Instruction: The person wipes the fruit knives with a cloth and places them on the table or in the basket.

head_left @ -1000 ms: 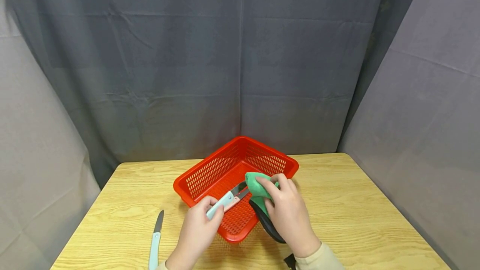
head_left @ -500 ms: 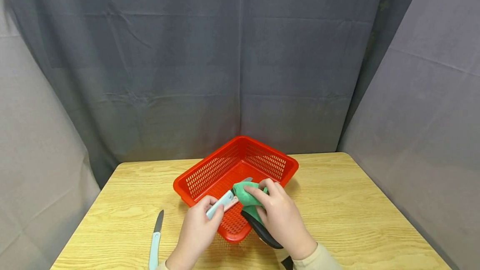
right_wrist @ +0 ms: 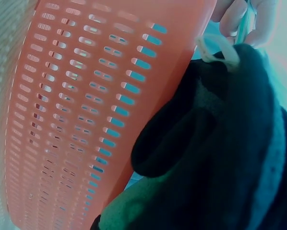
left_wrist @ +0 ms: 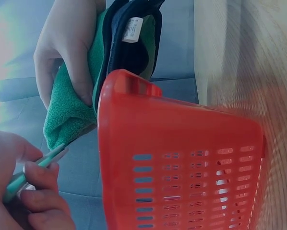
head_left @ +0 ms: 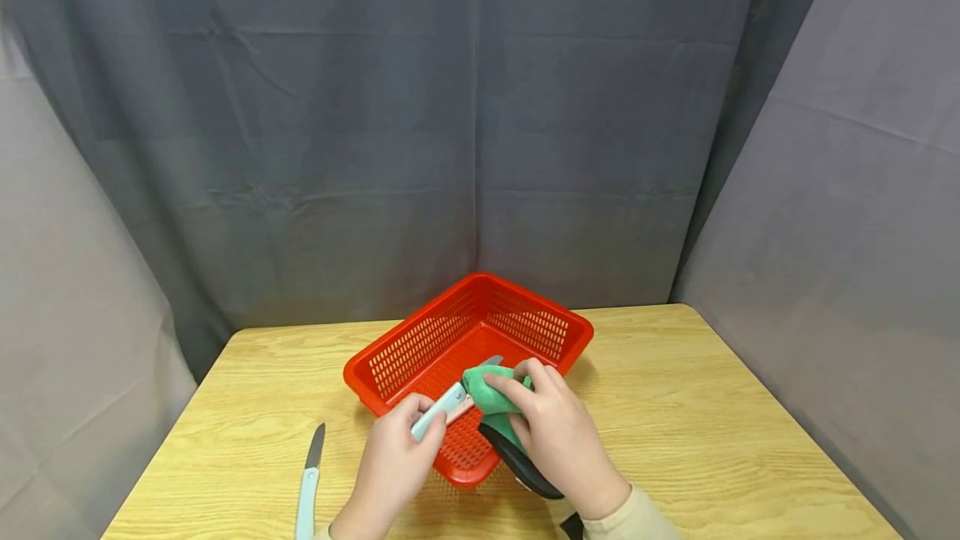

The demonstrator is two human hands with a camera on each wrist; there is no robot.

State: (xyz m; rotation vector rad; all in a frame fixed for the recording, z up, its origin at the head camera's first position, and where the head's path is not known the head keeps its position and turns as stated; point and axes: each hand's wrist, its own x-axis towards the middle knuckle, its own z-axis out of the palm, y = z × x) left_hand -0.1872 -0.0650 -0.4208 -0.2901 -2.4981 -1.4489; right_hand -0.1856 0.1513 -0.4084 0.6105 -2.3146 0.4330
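Note:
My left hand [head_left: 393, 452] holds a knife by its light blue handle [head_left: 437, 413] over the near side of a red plastic basket [head_left: 360, 373]. My right hand [head_left: 558, 436] grips a green cloth with dark edging [head_left: 487, 390], which covers much of the blade close to the handle. A blade tip [head_left: 492, 361] shows past the cloth. A pink-handled knife [head_left: 461, 408] shows just beneath the held one, within the basket's outline. In the left wrist view the cloth [left_wrist: 69, 112] hangs folded beside the basket wall [left_wrist: 182, 129], with the handle [left_wrist: 16, 186] between the left fingers.
Another light blue-handled knife [head_left: 308, 490] lies on the wooden table [head_left: 232, 432] left of the left hand, its blade pointing away. Grey curtains [head_left: 337, 148] hang behind and at both sides of the table. The basket stands near the table's middle.
My right hand has slid the cloth leftward along the blade toward the handle, mostly in the first half second. The left hand holds its place. The head view has shifted slightly.

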